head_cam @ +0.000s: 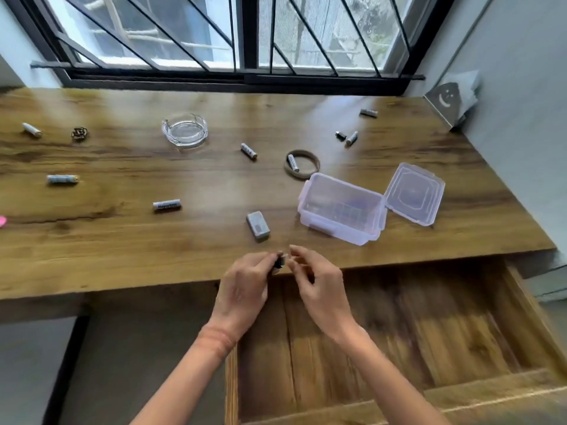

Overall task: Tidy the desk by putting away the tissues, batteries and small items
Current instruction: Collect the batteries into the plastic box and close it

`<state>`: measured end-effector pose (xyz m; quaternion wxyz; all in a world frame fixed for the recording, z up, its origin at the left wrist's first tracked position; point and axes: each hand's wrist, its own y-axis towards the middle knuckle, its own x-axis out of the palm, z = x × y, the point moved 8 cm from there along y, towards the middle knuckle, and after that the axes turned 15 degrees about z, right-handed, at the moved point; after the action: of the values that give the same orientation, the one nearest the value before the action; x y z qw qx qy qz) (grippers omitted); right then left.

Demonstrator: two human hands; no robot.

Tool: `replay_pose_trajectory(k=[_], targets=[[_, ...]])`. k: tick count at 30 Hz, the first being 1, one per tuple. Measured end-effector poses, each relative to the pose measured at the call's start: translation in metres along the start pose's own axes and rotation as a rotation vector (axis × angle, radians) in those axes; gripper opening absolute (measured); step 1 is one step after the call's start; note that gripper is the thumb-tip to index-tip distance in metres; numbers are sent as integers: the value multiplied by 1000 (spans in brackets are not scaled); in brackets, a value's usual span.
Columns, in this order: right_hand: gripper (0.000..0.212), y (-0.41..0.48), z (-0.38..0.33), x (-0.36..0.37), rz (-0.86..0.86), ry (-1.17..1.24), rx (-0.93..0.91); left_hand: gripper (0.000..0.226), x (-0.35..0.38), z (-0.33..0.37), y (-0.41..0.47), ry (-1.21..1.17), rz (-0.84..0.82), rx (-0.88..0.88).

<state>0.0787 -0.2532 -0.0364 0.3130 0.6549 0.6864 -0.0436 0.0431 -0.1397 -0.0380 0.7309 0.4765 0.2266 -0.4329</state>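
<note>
My left hand (245, 286) pinches a small dark object (279, 261) over the desk's front edge. My right hand (319, 283) is right beside it, fingers curled toward the object; whether they hold it is unclear. A clear plastic box (340, 210) stands open on the desk, its lid (414, 194) flipped to the right. Several batteries lie scattered: one (167, 206) left of centre, one (62, 179) further left, one (248, 151) mid-desk. A grey eraser-like block (258, 226) lies just beyond my hands.
A glass ashtray (185, 129) sits toward the back. A brown band (302, 164) encircles a battery. A tissue holder (451, 102) stands in the back right corner. An open wooden drawer (399, 332) lies below my hands. A pink item (2, 221) shows at the left edge.
</note>
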Motion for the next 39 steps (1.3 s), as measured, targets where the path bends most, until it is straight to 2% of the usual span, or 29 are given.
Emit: replay_pose_trajectory(k=[4,7,9,13,16,22,26,29,32,35,39], targets=[[12,-40,43,3,-49,59,368,30,17,8,-36,-19,-152,67],[8,-70,77,12,-140,104,640,27,40,-1,-62,-35,-425,-49],[13,-88,96,18,-195,95,774,28,52,-9,-79,31,-579,-112],[10,-109,124,23,-272,67,944,32,64,-13,-91,124,-666,-140],[6,-117,132,22,-355,-62,939,32,69,-9,-97,153,-692,-107],[11,-115,141,19,-365,-247,846,30,69,-9,-98,150,-646,-28],[23,-107,140,13,-322,-363,763,29,57,-2,-79,75,-534,0],[18,-100,136,8,-332,-370,728,28,39,3,-56,-25,-387,-3],[12,-80,117,-2,-311,-291,687,26,16,9,-31,-73,-191,51],[11,-41,73,-17,-282,-56,620,27,-2,17,1,-129,-47,86],[7,31,32,-39,-195,254,536,25,-1,28,56,-75,30,132]])
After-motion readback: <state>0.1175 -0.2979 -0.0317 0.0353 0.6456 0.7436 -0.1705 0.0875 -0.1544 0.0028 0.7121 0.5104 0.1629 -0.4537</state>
